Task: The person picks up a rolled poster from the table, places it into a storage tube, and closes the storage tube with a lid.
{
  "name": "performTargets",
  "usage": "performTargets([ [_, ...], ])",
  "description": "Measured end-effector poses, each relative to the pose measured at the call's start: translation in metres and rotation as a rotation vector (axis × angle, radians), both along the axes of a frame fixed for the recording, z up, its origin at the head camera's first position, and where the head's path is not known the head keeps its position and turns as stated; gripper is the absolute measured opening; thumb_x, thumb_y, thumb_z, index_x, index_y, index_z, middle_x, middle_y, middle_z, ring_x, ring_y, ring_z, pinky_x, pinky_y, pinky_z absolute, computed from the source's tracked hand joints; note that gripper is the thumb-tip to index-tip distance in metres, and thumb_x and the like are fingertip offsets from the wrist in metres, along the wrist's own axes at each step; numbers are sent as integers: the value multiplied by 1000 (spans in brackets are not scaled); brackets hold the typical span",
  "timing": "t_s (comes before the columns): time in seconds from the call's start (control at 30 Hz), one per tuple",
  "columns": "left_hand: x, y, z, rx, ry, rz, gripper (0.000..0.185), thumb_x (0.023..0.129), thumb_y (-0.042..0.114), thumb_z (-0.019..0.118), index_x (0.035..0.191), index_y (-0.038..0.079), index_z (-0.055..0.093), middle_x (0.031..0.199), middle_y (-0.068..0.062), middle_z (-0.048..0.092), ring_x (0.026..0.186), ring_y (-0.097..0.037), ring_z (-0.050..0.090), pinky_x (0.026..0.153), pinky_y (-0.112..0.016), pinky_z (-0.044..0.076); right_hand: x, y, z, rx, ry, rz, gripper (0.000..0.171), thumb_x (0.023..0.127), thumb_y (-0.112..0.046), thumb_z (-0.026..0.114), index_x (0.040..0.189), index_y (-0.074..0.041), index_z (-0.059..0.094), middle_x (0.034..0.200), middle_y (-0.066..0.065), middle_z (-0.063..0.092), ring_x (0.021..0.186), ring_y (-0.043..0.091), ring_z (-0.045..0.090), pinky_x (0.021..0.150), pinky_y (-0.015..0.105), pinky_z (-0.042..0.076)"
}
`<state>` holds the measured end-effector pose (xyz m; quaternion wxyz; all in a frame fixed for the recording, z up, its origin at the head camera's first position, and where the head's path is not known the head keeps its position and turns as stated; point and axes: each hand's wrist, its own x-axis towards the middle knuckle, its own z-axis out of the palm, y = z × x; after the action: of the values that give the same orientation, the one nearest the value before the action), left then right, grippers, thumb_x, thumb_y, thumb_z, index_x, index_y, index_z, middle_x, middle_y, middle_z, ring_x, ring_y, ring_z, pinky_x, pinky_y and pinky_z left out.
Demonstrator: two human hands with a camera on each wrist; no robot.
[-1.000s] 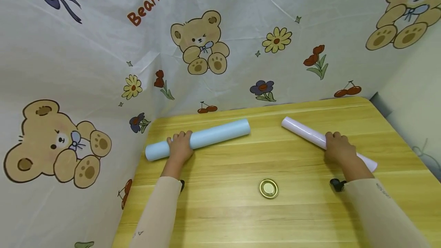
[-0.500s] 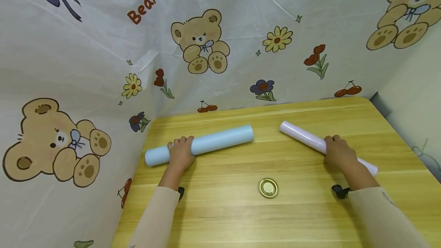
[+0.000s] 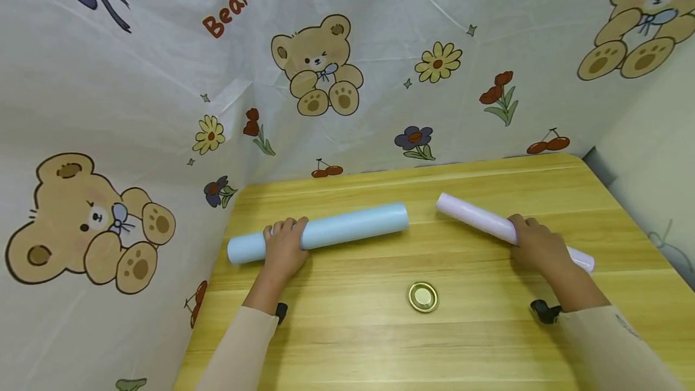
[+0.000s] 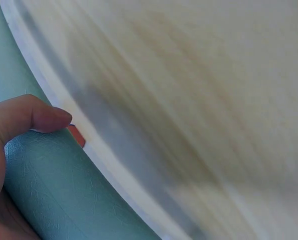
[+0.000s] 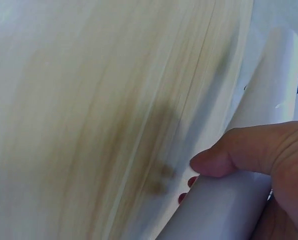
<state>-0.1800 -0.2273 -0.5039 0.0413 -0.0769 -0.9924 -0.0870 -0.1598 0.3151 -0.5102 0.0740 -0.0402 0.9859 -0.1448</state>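
In the head view my left hand (image 3: 285,247) grips a light blue roll (image 3: 355,226) left of its middle, from above. The thumb (image 4: 44,116) lies across the roll's smooth, finely scratched surface in the left wrist view. On the right, my right hand (image 3: 537,245) holds a thinner pale lilac roll (image 3: 475,216), which slants down to the right. Its glossy surface (image 5: 269,95) runs under my right thumb in the right wrist view. The two rolls stay apart, their inner ends facing each other. The other fingers are mostly hidden in the wrist views.
A round gold lid (image 3: 423,297) lies flat on the wooden table (image 3: 347,343), between my forearms. White cloth (image 3: 374,29) printed with bears and flowers hangs behind the table and along its left side. Beyond the right edge, a thin cable (image 3: 670,246) shows.
The blue roll's right end has shifted right and toward me, with my left hand coming slightly nearer. The lilac roll's far end has swung left and toward me. The lid has stayed put.
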Motion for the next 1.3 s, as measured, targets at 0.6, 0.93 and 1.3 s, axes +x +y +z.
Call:
performTargets([
  [0.6, 22, 3, 13, 7, 110, -44, 85, 70, 16, 93, 144, 19, 52, 135, -14, 59, 127, -41, 51, 113, -64, 27, 11, 2, 2, -15, 285, 42, 58, 84, -6, 68, 137, 2, 45, 117, 39, 57, 102, 60, 55, 75, 70, 40],
  [0.93, 28, 4, 15, -1, 118, -55, 85, 71, 17, 93, 145, 18, 52, 136, -14, 58, 128, -40, 51, 113, -64, 28, 15, -2, 9, -3, 366, 88, 63, 79, -4, 77, 135, -3, 48, 118, 36, 58, 108, 57, 54, 83, 71, 39],
  [1.3, 29, 6, 16, 11, 135, -62, 85, 70, 16, 93, 145, 17, 52, 134, -14, 58, 127, -40, 51, 112, -63, 28, 18, -5, 13, 9, 400, 120, 64, 78, -5, 80, 134, -5, 50, 117, 34, 60, 111, 57, 53, 89, 73, 39],
])
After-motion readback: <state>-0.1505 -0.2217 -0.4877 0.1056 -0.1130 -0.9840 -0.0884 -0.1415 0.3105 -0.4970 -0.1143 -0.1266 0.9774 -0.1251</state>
